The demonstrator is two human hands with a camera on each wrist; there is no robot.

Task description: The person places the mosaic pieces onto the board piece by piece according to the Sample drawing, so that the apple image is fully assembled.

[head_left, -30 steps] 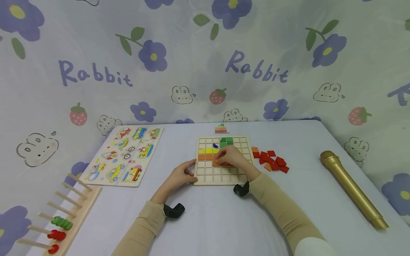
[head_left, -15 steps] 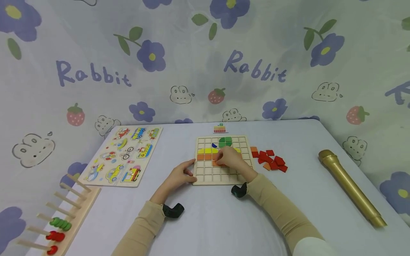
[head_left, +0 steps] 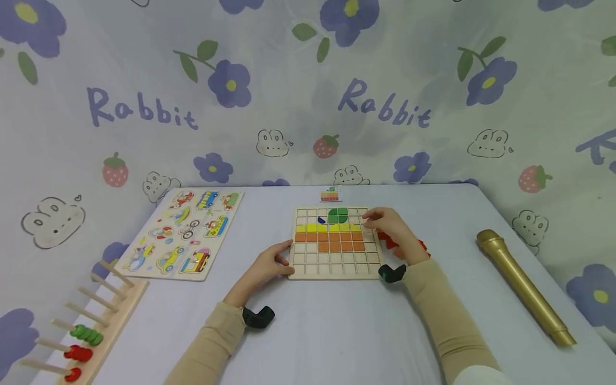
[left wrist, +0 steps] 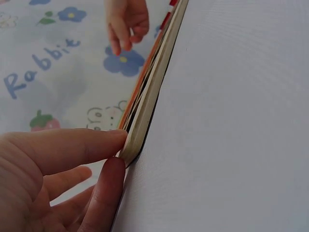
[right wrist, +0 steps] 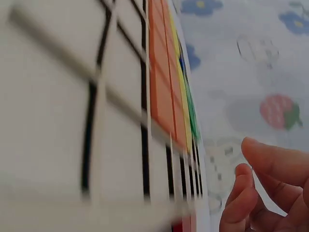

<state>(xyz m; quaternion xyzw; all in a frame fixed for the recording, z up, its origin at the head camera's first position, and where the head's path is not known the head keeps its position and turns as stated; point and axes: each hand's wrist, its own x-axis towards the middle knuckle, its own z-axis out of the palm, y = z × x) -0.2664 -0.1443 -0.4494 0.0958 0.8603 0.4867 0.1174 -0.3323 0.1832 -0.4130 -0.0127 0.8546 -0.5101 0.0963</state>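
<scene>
A wooden grid board lies mid-table, holding green pieces, a small blue piece, a yellow row and two rows of orange tiles. My left hand touches the board's left edge with index finger and thumb spread apart. In the left wrist view, the left hand has its fingertips at the board's corner. Over the board's right edge hovers my right hand, fingers loosely bent. No tile shows in the right hand in its wrist view.
Red tiles lie right of the board, partly hidden by my right hand. A small pattern card stands behind it. A vehicle puzzle and bead stand are left; a gold microphone lies right.
My right hand has let go of an orange tile in the lower orange row and moved right, to the board's right edge. The left hand stays at the left edge.
</scene>
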